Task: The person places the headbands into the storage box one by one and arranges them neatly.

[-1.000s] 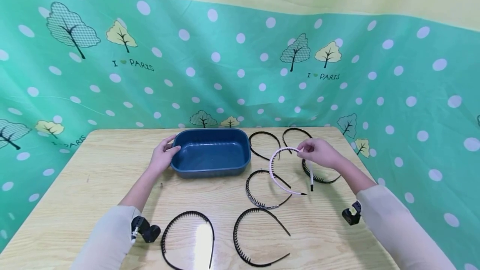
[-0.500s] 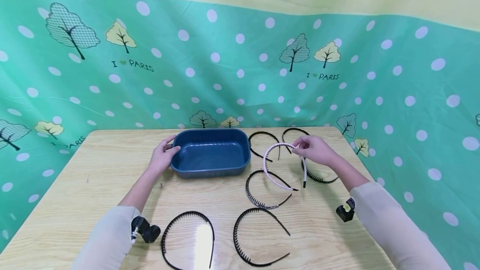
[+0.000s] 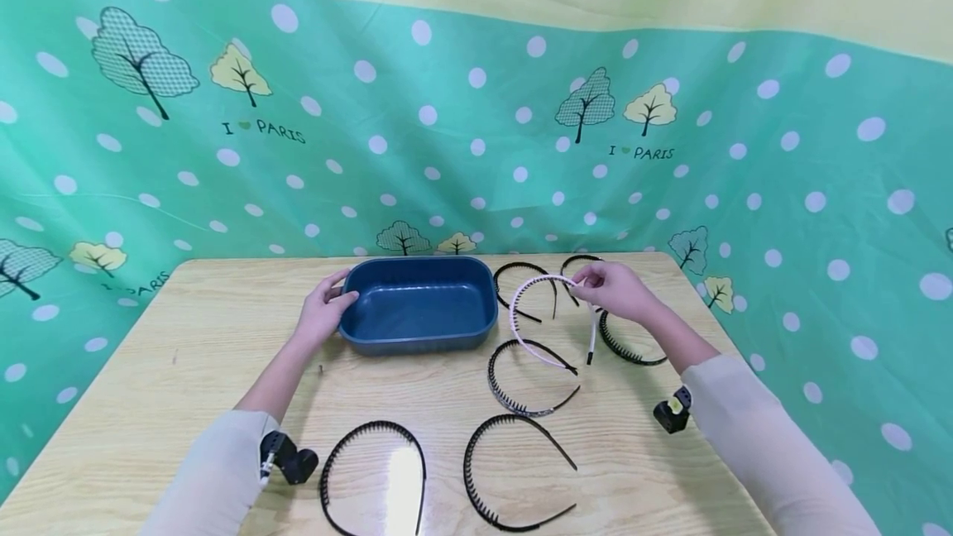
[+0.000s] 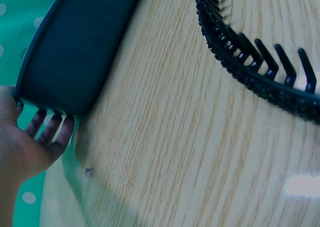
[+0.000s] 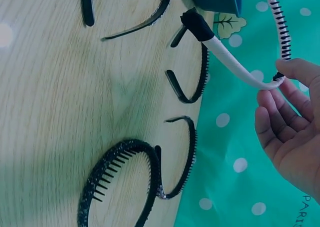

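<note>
My right hand (image 3: 615,291) pinches a pale pink headband (image 3: 515,317) between thumb and fingers, holding it above the table. In the right wrist view, the headband (image 5: 232,63) has black teeth inside and a black tip. With its thumb over the rim, my left hand (image 3: 322,311) grips the left end of a dark blue plastic bin (image 3: 417,345). From the left wrist, its fingertips (image 4: 65,129) show against the outside of the bin (image 4: 75,57). Nothing lies inside the bin. Just below the pink headband lies a black toothed headband (image 3: 497,387).
Other black headbands lie on the wooden table (image 3: 223,329): one at front left (image 3: 325,470), one at front middle (image 3: 469,470), one right of the bin (image 3: 514,266), one under the right hand (image 3: 629,356), and one at the back (image 3: 567,265). A polka-dot cloth (image 3: 476,172) hangs behind.
My right hand has moved left and slightly away from me with the pink headband, closer to the bin. The left hand and the bin have stayed in place.
</note>
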{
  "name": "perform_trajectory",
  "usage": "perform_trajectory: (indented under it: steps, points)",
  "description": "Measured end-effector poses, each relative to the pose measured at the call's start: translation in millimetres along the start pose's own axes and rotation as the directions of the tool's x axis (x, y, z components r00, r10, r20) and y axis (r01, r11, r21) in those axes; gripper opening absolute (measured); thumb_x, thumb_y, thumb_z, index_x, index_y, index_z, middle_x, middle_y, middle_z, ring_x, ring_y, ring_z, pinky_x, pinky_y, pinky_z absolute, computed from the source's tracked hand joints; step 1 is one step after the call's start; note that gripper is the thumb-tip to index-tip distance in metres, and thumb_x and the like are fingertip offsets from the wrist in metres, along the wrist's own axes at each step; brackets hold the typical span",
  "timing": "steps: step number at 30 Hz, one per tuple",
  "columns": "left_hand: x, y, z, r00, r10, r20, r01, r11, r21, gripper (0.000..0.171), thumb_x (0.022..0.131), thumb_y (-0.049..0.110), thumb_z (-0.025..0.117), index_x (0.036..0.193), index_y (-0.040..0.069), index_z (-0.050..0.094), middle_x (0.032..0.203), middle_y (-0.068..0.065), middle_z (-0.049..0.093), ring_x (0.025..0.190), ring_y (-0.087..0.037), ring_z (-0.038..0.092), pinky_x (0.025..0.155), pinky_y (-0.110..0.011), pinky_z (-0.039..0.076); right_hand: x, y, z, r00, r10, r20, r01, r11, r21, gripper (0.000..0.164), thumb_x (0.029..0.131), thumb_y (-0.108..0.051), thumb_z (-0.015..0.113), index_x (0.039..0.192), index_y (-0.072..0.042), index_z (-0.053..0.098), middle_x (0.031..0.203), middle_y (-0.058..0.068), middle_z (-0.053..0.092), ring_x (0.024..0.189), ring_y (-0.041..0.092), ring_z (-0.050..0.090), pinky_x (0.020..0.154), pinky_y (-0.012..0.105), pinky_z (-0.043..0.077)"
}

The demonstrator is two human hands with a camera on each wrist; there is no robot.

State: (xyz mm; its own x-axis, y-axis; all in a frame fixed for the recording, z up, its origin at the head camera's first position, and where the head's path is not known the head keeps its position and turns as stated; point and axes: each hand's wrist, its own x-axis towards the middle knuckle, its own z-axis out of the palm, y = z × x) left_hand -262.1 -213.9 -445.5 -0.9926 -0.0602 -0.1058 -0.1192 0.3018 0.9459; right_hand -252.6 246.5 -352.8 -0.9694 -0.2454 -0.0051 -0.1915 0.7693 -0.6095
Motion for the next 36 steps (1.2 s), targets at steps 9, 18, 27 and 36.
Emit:
perform_trajectory:
  steps: [9,18,27,36]
  points:
    - [1.1,-1.0,0.8,1.000,0.009,-0.006,-0.009,1.000,0.001,0.055,0.096,0.022,0.051,0.147,0.014,0.031,0.137,-0.026,0.043,0.123,-0.038,0.047,0.097,-0.049,0.045,2.8,-6.9,5.8,0.999,0.022,-0.044,-0.021,0.999,0.028,0.023,0.084,-0.024,0.068,0.100,-0.006,0.065,0.080,0.005,0.059,0.071,0.016,0.052,0.059,0.025,0.045]
    - [2.3,-3.7,-0.3,1.000,0.016,-0.002,-0.016,1.000,0.004,0.056,0.096,0.023,0.051,0.148,0.014,0.029,0.139,-0.027,0.042,0.125,-0.039,0.045,0.099,-0.051,0.043,5.9,-15.0,9.6,0.997,0.017,-0.076,-0.012,0.998,0.055,0.023,0.085,-0.025,0.066,0.100,-0.007,0.066,0.081,0.005,0.059,0.070,0.017,0.052,0.057,0.027,0.045]
    - [2.1,-4.3,-0.2,1.000,0.024,-0.009,-0.024,1.000,0.009,0.056,0.096,0.025,0.050,0.147,0.014,0.029,0.138,-0.027,0.043,0.123,-0.039,0.046,0.097,-0.049,0.045,9.4,-22.0,12.0,0.991,0.036,-0.125,-0.024,0.995,0.095,0.026,0.085,-0.025,0.067,0.103,-0.006,0.064,0.086,0.007,0.061,0.076,0.018,0.054,0.064,0.027,0.046]
    - [-0.1,-2.5,0.5,1.000,0.017,-0.011,-0.017,1.000,0.004,0.056,0.096,0.023,0.050,0.147,0.014,0.029,0.139,-0.027,0.042,0.124,-0.040,0.045,0.099,-0.050,0.043,13.0,-28.1,15.0,0.987,0.021,-0.160,-0.006,0.995,0.096,0.024,0.085,-0.023,0.068,0.099,-0.004,0.065,0.083,0.007,0.061,0.074,0.017,0.054,0.064,0.026,0.046]
